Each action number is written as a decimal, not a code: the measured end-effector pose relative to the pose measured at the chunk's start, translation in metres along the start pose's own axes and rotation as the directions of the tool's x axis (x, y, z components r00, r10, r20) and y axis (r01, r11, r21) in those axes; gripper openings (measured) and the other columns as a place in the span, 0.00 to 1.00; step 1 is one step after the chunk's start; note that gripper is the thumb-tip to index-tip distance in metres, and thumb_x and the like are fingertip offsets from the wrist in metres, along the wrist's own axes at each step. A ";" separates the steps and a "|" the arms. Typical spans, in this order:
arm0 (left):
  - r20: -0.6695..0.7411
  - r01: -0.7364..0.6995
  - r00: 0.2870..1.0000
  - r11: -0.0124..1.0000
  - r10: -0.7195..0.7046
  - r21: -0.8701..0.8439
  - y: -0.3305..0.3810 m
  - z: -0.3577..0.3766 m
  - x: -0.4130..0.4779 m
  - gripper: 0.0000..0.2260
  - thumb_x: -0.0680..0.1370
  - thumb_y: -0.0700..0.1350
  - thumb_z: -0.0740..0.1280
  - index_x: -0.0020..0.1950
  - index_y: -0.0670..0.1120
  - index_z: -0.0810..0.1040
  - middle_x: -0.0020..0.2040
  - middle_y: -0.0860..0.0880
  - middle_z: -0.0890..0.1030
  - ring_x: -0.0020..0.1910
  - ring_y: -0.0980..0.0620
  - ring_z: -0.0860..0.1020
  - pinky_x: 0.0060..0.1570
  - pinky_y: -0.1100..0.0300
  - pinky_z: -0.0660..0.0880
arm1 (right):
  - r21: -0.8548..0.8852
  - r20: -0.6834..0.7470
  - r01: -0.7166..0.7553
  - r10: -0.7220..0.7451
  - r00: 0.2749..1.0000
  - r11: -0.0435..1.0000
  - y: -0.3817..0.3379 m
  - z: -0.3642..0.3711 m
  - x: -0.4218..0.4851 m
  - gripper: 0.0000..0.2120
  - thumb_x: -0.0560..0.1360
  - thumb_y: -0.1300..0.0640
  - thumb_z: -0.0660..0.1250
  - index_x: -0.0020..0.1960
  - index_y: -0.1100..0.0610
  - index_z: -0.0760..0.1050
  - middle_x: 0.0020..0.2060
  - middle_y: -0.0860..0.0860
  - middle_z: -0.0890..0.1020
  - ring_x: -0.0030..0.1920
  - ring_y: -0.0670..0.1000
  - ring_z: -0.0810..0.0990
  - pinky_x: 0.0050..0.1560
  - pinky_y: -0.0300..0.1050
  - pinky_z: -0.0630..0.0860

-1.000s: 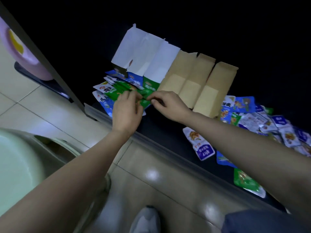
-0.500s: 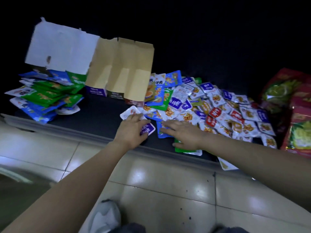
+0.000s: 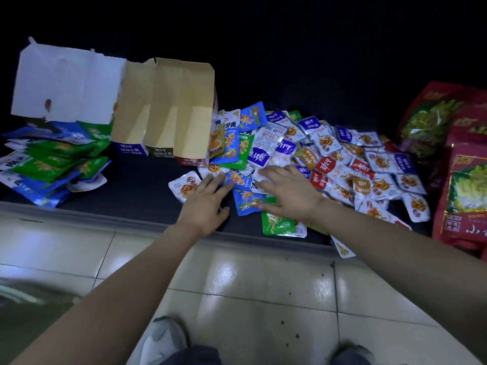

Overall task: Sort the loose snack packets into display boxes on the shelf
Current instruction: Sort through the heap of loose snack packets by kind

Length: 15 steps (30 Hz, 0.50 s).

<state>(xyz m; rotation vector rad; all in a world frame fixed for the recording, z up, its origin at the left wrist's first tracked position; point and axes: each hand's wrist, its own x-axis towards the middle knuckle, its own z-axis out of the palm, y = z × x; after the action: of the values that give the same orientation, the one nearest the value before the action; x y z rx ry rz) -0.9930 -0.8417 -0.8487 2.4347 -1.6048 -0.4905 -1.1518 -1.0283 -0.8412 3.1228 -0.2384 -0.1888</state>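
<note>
Floor [image 3: 263,299]: I see pale glossy tiles filling the view from 4 through 8 o'clock.
Shelf [image 3: 137,185]: a dark deck across the middle, its lip running from 9 towards 4 o'clock.
Loose packets [image 3: 342,159]: the heap I'm sorting lies on the shelf from centre out to 2 o'clock, with blue, white, red and green sachets overlapping.
Display boxes [image 3: 158,109]: a row at 10 to 11 o'clock with white and brown flaps standing up. The rightmost box touches the heap.
Red bags [image 3: 463,185]: big pouches at 3 o'clock, just beside the heap's far edge.
Stacked packets [image 3: 52,164]: green and blue ones piled at 9 o'clock, in front of the white-flapped boxes.
Right hand [image 3: 290,193]: palm down on the heap near centre, fingers straight and spread, pinching nothing.
Left hand [image 3: 204,204]: palm down beside it at 7 o'clock of the heap, fingers straight and slightly apart, with the tips on a white packet [image 3: 184,187].
Blue packet [image 3: 247,198]: lies flat between my two hands.
Shoe [image 3: 163,341]: grey, at 6 o'clock.
</note>
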 end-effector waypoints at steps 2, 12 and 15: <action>0.033 0.005 0.999 1.000 -0.006 0.026 0.002 0.003 0.005 0.30 0.80 0.54 0.63 0.79 0.54 0.55 0.80 0.49 0.53 0.79 0.46 0.50 0.75 0.50 0.54 | -0.020 -0.032 -0.056 0.056 0.998 0.998 0.015 0.001 -0.010 0.26 0.75 0.37 0.53 0.60 0.52 0.77 0.68 0.56 0.73 0.69 0.58 0.70 0.64 0.57 0.66; -0.071 0.015 0.997 0.998 -0.010 0.066 0.011 0.014 0.016 0.43 0.66 0.70 0.70 0.76 0.53 0.63 0.70 0.46 0.66 0.71 0.45 0.62 0.68 0.49 0.61 | 0.086 -0.151 -0.069 0.081 0.985 0.994 0.010 -0.005 -0.007 0.24 0.71 0.43 0.71 0.62 0.55 0.76 0.62 0.54 0.75 0.64 0.55 0.71 0.63 0.53 0.64; -0.118 -0.027 0.993 0.999 0.029 0.025 0.006 0.012 0.015 0.37 0.67 0.63 0.74 0.71 0.48 0.72 0.66 0.44 0.72 0.66 0.42 0.69 0.65 0.48 0.67 | 0.072 -0.082 -0.025 0.031 0.996 0.997 0.003 0.003 0.007 0.22 0.71 0.52 0.72 0.63 0.58 0.78 0.59 0.56 0.79 0.58 0.58 0.76 0.59 0.56 0.72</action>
<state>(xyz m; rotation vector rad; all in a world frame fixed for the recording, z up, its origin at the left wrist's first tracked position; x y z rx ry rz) -0.9971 -0.8576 -0.8600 2.4053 -1.6025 -0.3184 -1.1462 -1.0322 -0.8449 3.1866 -0.2949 -0.0504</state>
